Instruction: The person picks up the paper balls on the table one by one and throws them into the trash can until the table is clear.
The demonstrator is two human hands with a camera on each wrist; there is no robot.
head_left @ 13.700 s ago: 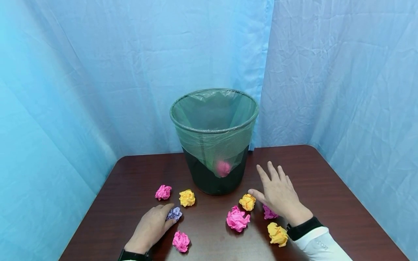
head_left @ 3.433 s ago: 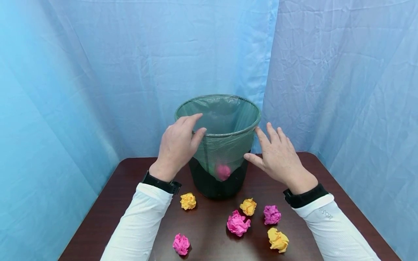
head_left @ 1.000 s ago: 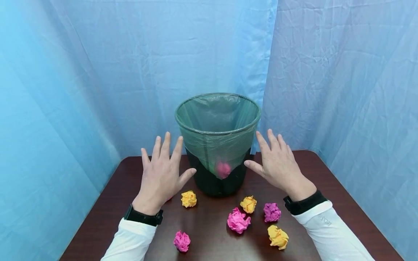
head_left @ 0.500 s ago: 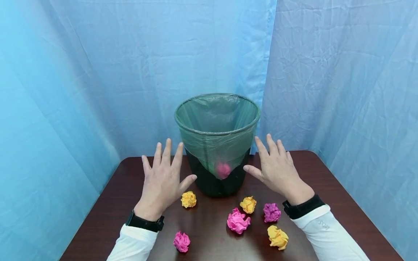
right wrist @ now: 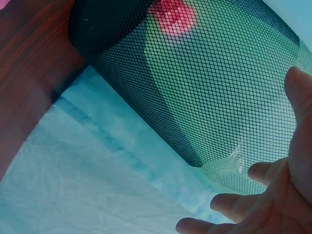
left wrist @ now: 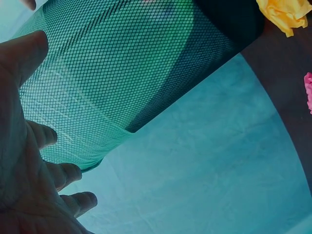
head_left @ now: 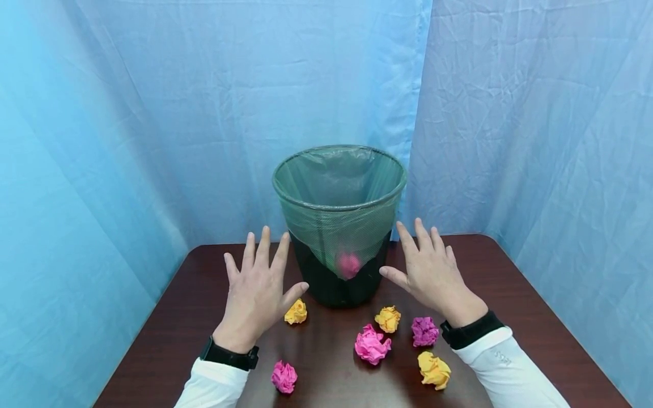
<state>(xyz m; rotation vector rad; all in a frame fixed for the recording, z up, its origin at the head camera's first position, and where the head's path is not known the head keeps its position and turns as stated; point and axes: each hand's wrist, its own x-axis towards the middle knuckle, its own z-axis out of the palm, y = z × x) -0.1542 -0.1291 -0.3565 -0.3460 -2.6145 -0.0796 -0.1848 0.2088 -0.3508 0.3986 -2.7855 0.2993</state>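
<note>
A mesh wastebasket (head_left: 340,207) with a green bag liner stands at the middle back of the table. Through its front shows a pink crumpled paper ball (head_left: 349,264). My left hand (head_left: 255,294) hovers palm-down left of the basket, fingers spread and holding nothing. Just by its thumb lies a yellow paper ball (head_left: 296,312); a pink paper ball (head_left: 284,377) sits nearer the front. On the basket's right my right hand (head_left: 433,277) hovers likewise, spread and bare. In the left wrist view, a bluish shape (left wrist: 166,10) shows faintly through the mesh.
Right of centre on the dark wooden table (head_left: 168,345) lie a yellow ball (head_left: 388,319), a larger pink ball (head_left: 372,344), a purple ball (head_left: 425,331) and another yellow ball (head_left: 434,371). Light blue curtains (head_left: 214,113) surround the table on the left, back and right.
The lavender paper ball once gripped by my left hand is gone from the table. That hand, over the basket's rim 3.4 seconds ago, has drawn back and spread. Both hands have lowered slightly since.
</note>
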